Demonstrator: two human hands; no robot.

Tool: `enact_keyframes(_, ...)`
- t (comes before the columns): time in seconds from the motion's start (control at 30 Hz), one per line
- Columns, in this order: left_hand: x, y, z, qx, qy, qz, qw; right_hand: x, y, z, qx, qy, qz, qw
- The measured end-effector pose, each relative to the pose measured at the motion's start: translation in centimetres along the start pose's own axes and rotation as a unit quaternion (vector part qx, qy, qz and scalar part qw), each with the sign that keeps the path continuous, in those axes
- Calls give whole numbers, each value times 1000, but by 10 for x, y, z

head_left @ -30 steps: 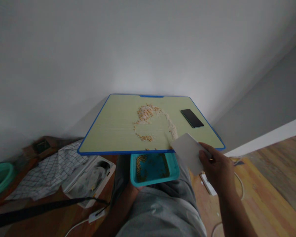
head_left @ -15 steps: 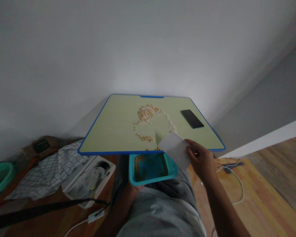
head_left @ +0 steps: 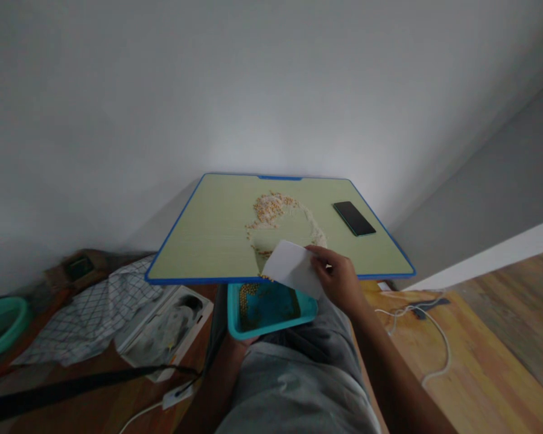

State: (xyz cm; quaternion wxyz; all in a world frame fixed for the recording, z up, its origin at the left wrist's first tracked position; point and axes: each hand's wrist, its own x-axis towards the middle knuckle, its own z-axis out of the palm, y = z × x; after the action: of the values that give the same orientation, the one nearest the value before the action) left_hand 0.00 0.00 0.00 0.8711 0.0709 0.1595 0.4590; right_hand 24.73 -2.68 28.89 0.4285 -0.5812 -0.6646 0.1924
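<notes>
You pinched the white card point(head_left: 292, 266) in your right hand point(head_left: 339, 280), its edge down at the table point(head_left: 199, 241) lip among the grains point(head_left: 271, 212). Your left hand point(head_left: 241, 341), mostly hidden, held the teal tray point(head_left: 271, 306) just under that edge to catch them; its grip you couldn't tell.

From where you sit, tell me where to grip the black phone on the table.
Take the black phone by its two long edges, coming down from above. It lies flat on the table near the right rim, apart from the grains, so its thin sides are free. The right hand, holding the white card, is nearest.
</notes>
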Motion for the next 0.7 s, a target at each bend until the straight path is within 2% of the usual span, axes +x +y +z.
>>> enact_keyframes(0.03,1,4,15,-4,-27,-6,1000,1,-1,0,4,-11,-9,1000)
enact_keyframes(0.1,1,13,58,66,-102,-1,993,1,0,-3,15,-11,-9,1000)
enact_keyframes(0.17,-2,20,106,95,-167,9,981,-1,4,-9,22,26,12,999)
enact_keyframes(0.23,-11,24,144,125,-193,18,973,-4,9,-16,19,86,42,995)
enact_keyframes(0.3,-23,24,168,135,-199,16,970,-6,13,-23,9,135,65,989)
enact_keyframes(0.37,-35,21,178,132,-200,10,971,-6,14,-26,3,145,68,987)
enact_keyframes(0.47,-49,19,181,132,-197,8,971,-5,8,-23,10,110,40,993)
enact_keyframes(0.57,-51,17,175,138,-173,20,975,1,-7,-13,9,81,-16,997)
enact_keyframes(0.63,-47,15,163,150,-153,36,976,8,-20,-4,-2,56,-59,997)
enact_keyframes(0.67,-45,13,155,154,-156,44,975,12,-26,1,-8,42,-81,996)
enact_keyframes(0.7,-44,11,147,98,-235,61,965,16,-33,6,-13,27,-99,995)
